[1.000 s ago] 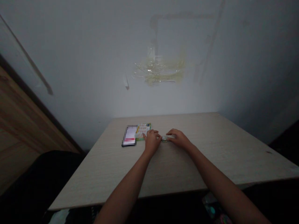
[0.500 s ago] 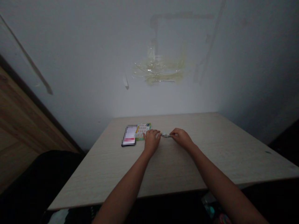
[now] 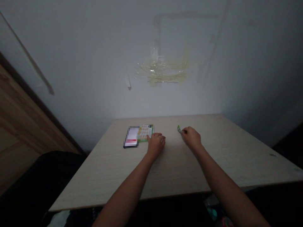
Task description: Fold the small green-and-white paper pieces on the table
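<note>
Now that left fingers (image 3: 163, 137) have released it, half-open, right fingers (image 3: 186, 130) alone pinch the crumpled strip (image 3: 179, 128).

This looks like a plain room, probably in a home: a pale table (image 3: 170, 176) against a scuffed white wall (image 3: 82, 47) with leftover clear tape (image 3: 163, 74), and wooden boarding (image 3: 19, 113) at the left.

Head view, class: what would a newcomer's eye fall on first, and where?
Probably the shiny tape on the wall, above the table. Below, the right-hand grip holds a small greenish strip. Left of the left-hand grip, a pixelated screen lies beside a printed card.
</note>
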The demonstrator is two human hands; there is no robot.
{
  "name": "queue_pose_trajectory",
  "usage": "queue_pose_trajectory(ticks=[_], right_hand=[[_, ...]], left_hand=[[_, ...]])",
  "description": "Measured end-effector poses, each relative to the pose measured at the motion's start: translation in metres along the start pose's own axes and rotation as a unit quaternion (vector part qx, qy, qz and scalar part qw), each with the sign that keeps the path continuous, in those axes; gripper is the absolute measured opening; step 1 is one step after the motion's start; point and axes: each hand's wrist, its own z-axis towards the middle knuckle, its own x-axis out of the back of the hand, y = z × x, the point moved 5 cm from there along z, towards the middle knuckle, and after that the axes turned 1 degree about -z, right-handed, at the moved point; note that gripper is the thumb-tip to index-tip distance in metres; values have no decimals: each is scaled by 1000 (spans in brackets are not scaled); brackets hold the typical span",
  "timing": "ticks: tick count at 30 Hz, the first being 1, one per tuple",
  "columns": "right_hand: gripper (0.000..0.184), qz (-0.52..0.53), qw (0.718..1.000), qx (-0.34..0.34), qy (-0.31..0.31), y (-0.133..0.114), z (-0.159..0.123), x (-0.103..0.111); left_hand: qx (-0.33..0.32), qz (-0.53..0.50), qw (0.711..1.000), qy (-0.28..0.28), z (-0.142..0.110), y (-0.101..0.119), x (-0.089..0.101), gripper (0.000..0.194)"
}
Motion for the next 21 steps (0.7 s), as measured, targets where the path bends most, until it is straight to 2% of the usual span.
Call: queue_pose_trajectory(ticks=[3,7,21], right_hand=[[27,-32,999,-16,2,5,2,0],[28,-62,997,-35,-27,9,3,-4],[29,-59,997,-35,-28,10,2,-6]], left_hand=[[-1,8,1000,2,0,-1,-1,20],[-4,12,1000,-3,0,-1,-3,20],[-5,-5,1000,5,-1,-2,-3,19]])
